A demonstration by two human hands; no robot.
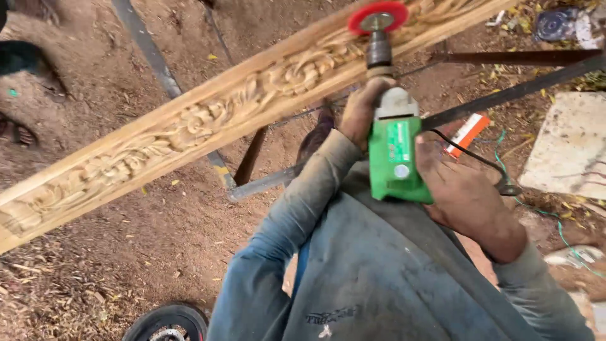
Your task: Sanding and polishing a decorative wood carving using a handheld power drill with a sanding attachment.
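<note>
A long carved wooden beam [189,126] with floral relief runs diagonally from lower left to upper right. I hold a green and grey power drill [394,155] fitted with a red round brush wheel [377,17] that rests against the beam's carved face. My left hand [360,110] grips the grey front of the drill near the chuck. My right hand [464,189] wraps the green rear body. A black cord [480,161] leaves the drill to the right.
Metal bars [505,95] of a stand run under the beam over sawdust-strewn dirt. An orange and white box [467,134] lies to the right, near a pale stone slab [568,148]. A dark wheel [167,323] sits at the bottom edge. A sandalled foot [16,131] shows at far left.
</note>
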